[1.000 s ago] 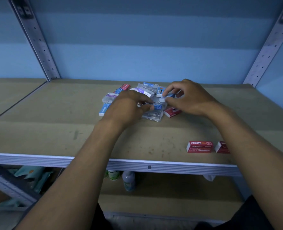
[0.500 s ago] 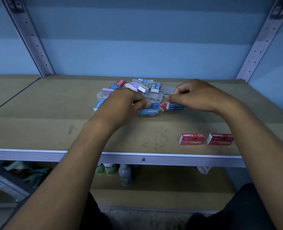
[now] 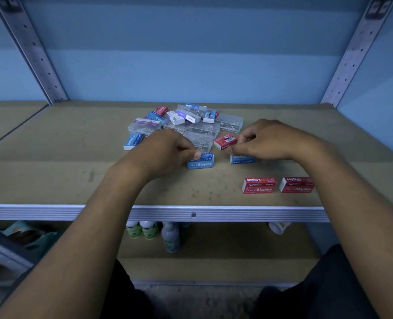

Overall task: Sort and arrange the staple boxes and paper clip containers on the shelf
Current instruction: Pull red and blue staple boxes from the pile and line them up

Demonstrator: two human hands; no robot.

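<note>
My left hand [image 3: 165, 153] pinches a blue staple box [image 3: 200, 161] that rests on the shelf board [image 3: 52, 171]. My right hand [image 3: 271, 140] holds a second blue staple box [image 3: 239, 158] just to the right, also down on the board. Behind them lies a mixed pile: clear paper clip containers [image 3: 201, 139], a red staple box [image 3: 225, 141], another blue box [image 3: 133, 141] and several small boxes at the back. Two red staple boxes [image 3: 259, 185] [image 3: 297, 184] stand side by side near the front right edge.
Perforated metal uprights [image 3: 36, 63] [image 3: 350, 58] flank the shelf against a blue wall. The shelf's metal front rail [image 3: 191, 214] runs across below my wrists. Bottles [image 3: 171, 237] stand on the lower shelf, with packets at the lower left.
Both hands have drawn back from the pile toward the front, each bringing a blue staple box out onto the open board. The two boxes now sit side by side.
</note>
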